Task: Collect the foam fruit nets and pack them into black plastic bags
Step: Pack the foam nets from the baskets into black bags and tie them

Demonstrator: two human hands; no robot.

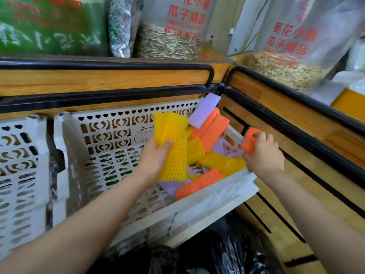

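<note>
well, the wooden stand (118,80) with its black rails wraps behind and to the right of the white crate (110,135), and both ends run out of the picture. left of the white crate a second crate (19,171) is cut off by the edge. below the white crate's near rim lies a black plastic bag (227,252), crumpled and shiny; the bottom edge cuts it off, so its mouth cannot be made out. above and behind the white crate stand clear seed bags (169,42) with red print and a blurred green sack (49,26), all with their tops cut off. in the white crate's right corner sits a pile of foam fruit nets (209,133) in orange, yellow and purple; how many lie underneath is hidden. the left hand (156,155), over the middle of the white crate, grasps a stack of yellow nets (173,147), thumb across the front, fingers hidden behind. the right hand (264,153), at the white crate's right wall, curls its fingers round an orange net (249,141) and hides most of it.
</note>
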